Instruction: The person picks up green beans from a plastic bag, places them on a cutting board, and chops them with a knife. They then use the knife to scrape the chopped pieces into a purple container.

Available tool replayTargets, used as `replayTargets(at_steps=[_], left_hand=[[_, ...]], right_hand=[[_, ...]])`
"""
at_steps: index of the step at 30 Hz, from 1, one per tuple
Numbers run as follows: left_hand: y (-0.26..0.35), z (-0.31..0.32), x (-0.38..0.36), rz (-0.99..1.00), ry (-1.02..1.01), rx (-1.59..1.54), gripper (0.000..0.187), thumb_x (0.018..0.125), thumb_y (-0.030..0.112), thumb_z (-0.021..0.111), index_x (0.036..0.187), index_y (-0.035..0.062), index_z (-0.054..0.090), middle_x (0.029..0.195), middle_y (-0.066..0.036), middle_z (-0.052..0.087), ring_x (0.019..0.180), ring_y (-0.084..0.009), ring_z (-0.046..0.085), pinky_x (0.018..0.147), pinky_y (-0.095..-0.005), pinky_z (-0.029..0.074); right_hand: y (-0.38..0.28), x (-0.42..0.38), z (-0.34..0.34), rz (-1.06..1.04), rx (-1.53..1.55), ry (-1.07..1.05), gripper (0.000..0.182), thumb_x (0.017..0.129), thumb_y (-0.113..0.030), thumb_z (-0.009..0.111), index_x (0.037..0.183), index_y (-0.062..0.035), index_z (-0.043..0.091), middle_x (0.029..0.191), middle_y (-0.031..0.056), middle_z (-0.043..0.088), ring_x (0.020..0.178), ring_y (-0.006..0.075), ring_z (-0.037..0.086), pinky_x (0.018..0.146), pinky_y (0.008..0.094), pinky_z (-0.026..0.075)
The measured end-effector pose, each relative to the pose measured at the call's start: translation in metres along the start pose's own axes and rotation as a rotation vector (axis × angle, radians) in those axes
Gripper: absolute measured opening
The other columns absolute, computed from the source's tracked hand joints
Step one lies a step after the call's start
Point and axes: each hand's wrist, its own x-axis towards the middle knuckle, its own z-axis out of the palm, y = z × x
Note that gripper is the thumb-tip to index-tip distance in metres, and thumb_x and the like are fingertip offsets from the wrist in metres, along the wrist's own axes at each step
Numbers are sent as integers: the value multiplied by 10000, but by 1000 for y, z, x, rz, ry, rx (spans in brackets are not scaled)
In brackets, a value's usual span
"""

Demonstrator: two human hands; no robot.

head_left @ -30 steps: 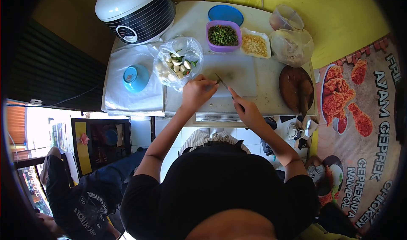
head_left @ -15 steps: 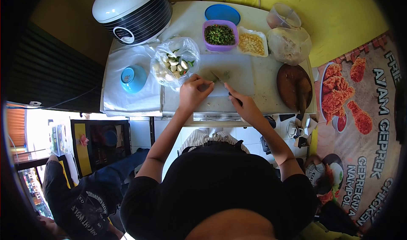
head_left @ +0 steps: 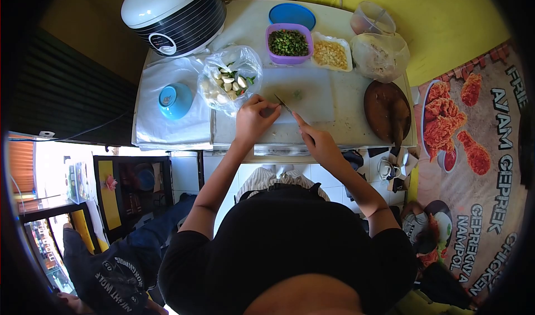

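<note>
In my right hand (head_left: 317, 141) is a small knife (head_left: 283, 103), its thin blade pointing up and left over a pale cutting mat (head_left: 320, 106). The fingers of my left hand (head_left: 256, 117) are pinched together close beside the blade. A tiny pale piece seems to show at those fingertips, too small to name. Small green bits (head_left: 298, 95) lie on the mat. Just beyond my left hand sits an open clear plastic bag (head_left: 212, 70) with peeled garlic cloves (head_left: 227, 83) and some green chillies.
Behind the mat stand a purple container (head_left: 288, 60) of chopped green pieces, a white tray (head_left: 348, 67) of chopped pale yellow bits and a blue lid (head_left: 292, 16). A stone mortar (head_left: 379, 114) is at right, an upturned blue bowl (head_left: 175, 100) and rice cooker (head_left: 178, 22) at left. Another person (head_left: 111, 270) is at lower left.
The knife has shifted slightly left, its blade now nearer my left fingertips. My left hand has hardly moved. The person at lower left has shifted a little.
</note>
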Motion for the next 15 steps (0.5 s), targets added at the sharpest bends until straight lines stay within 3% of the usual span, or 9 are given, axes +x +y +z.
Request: replayTargets(at_steps=[2,11,15], left_hand=[[0,0,0,-1,-3,3,134,733,186,768,790,68,742,756,-31,602,552,-153,586,544,-292,486],[0,1,0,-11,2,-6,131,725,186,766,788,73,743,756,-36,601,552,-155,579,547,-295,484],[0,2,-1,-18,12,-24,136,724,191,765,788,73,742,760,-40,602,559,-157,580,555,-300,485]], right_hand=[[4,0,8,-61,-126,55,589,936,-115,514,1474,-263,324,624,206,562,540,355,586,557,430,469],[-6,7,12,27,-329,-23,632,914,-74,504,1483,-259,298,648,209,590,568,367,612,556,473,474],[6,12,7,-44,-98,40,595,925,-70,503,1469,-245,339,632,218,532,508,301,570,557,409,471]])
